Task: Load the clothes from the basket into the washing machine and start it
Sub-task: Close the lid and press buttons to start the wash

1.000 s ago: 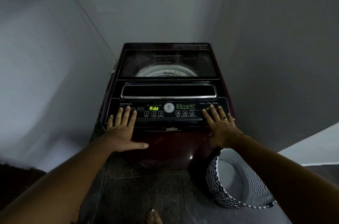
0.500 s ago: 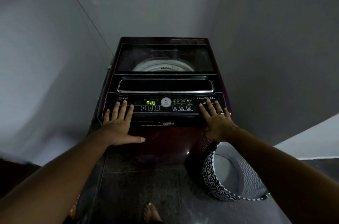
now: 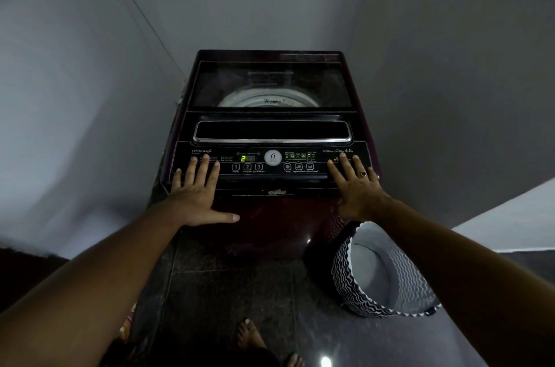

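Observation:
A dark maroon top-loading washing machine (image 3: 270, 216) stands in the corner with its glass lid (image 3: 270, 84) closed. Its black control panel (image 3: 270, 176) shows a green "2" on the display (image 3: 244, 159). My left hand (image 3: 195, 189) lies flat on the panel's left end, fingers straight and thumb spread. My right hand (image 3: 357, 186), wearing a ring, rests flat on the panel's right end. A black-and-white zigzag laundry basket (image 3: 354, 285) stands on the floor to the machine's right; no clothes show inside it.
Grey walls close in on the left, back and right of the machine. A cable (image 3: 144, 15) runs down the left wall. The floor is dark polished stone (image 3: 228, 291). My bare feet (image 3: 249, 336) show at the bottom edge.
The display has changed from "Add" to "2". Both hands stay flat on the panel ends. The camera has tilted slightly down.

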Motion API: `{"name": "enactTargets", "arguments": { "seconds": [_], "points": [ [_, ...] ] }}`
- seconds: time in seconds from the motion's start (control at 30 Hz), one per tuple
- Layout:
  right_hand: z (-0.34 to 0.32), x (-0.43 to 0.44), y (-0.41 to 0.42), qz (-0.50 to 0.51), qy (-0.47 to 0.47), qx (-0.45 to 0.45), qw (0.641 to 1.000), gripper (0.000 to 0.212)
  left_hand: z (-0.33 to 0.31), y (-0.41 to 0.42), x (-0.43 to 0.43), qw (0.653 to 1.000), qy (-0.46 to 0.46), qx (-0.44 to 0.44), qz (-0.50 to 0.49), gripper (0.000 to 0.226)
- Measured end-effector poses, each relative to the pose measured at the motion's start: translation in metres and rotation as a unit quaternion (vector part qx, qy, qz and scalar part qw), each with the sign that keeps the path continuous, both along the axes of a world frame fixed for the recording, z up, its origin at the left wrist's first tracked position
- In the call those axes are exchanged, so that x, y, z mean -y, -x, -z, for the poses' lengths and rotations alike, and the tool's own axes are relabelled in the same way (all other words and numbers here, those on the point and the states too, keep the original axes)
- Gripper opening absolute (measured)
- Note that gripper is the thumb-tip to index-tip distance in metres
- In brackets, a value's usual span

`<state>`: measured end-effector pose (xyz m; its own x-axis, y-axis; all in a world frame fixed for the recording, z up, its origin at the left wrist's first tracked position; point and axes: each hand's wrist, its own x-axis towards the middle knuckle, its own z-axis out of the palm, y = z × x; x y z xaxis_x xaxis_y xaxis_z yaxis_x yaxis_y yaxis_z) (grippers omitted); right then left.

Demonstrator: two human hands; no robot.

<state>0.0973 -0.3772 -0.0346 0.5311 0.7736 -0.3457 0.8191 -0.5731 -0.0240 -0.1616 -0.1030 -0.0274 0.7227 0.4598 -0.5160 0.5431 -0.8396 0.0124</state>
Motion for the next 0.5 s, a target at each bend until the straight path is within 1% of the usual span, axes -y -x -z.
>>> {"name": "enactTargets", "arguments": {
  "seconds": [0.5],
  "points": [
    [0.0023,-0.0006,-0.0002,0.001,0.000,-0.002,1.000,0.117,0.0017,-0.0003,0.0001,1.000,-0.008,-0.002,0.002,0.149]
  ]
}}
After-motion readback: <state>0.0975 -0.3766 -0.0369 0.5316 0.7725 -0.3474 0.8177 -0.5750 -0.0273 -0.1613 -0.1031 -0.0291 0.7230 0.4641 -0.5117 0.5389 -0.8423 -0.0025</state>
